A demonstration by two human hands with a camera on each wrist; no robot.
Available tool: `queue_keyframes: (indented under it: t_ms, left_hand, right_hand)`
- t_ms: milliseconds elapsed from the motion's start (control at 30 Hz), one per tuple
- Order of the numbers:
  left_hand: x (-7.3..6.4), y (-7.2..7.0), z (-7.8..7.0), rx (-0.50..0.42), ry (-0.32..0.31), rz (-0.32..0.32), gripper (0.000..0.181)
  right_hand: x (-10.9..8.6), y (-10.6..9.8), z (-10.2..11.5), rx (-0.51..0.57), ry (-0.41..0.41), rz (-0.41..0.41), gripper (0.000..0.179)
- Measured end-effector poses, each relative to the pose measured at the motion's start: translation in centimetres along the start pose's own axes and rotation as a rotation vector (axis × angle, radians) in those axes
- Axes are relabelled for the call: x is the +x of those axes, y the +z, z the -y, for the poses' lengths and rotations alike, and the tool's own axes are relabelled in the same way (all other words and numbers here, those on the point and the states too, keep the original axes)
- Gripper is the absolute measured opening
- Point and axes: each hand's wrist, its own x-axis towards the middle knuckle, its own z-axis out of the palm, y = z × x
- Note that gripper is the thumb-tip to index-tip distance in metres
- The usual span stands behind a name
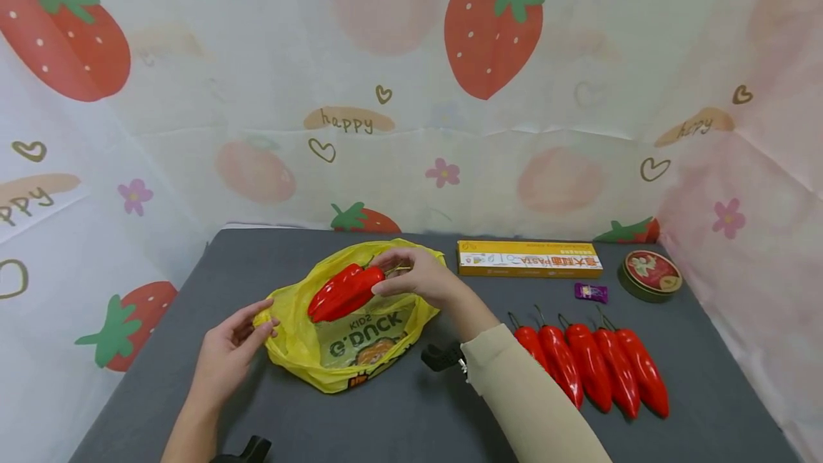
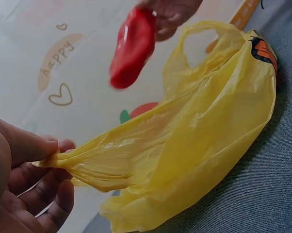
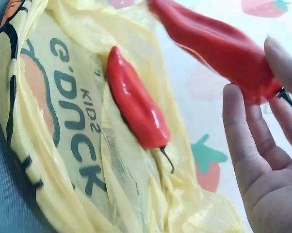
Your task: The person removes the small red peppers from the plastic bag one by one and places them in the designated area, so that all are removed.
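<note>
A yellow plastic bag [image 1: 292, 349] lies with its mouth spread and lettering showing inside. My left hand [image 1: 225, 352] pinches the left rim of the bag, pulling it into a gathered fold in the left wrist view. Over the bag's mouth my right hand [image 1: 421, 277] holds a glossy red chili pepper [image 3: 219, 43] by its stem end, thumb on one side and fingers on the other. A second red chili pepper [image 3: 138, 104] rests inside the bag, its dark stem visible in the right wrist view. From the head camera the two peppers overlap.
To the right lies a row of several red chili peppers [image 1: 588, 366], partly behind my right sleeve. A yellow pasta box [image 1: 530, 260], a small purple packet [image 1: 591, 293] and a round tin [image 1: 651, 276] stand farther back. A strawberry-print cloth [image 1: 411, 184] hangs behind the dark table [image 1: 360, 427].
</note>
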Motion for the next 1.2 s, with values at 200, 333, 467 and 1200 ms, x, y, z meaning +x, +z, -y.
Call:
queue_keyframes:
  t_ms: [200, 333, 467, 1200]
  left_hand:
    - [0.0, 0.1, -0.1, 0.010, -0.002, 0.000, 0.042]
    - [0.0, 0.0, -0.1, 0.013, 0.003, -0.005, 0.041]
    - [-0.1, 0.0, 0.0, 0.021, 0.011, -0.004, 0.041]
    - [0.0, 0.2, 0.0, 0.006, 0.021, 0.007, 0.041]
  right_hand:
    - [-2.1, -1.2, 0.4, 0.004, -0.027, -0.010, 0.052]
    - [-3.2, -1.7, 0.4, 0.058, -0.012, -0.018, 0.048]
    - [-4.1, -2.2, 0.1, 0.096, 0.015, -0.058, 0.047]
    - [-12.2, -6.9, -1.8, -0.222, 0.051, -0.158, 0.044]
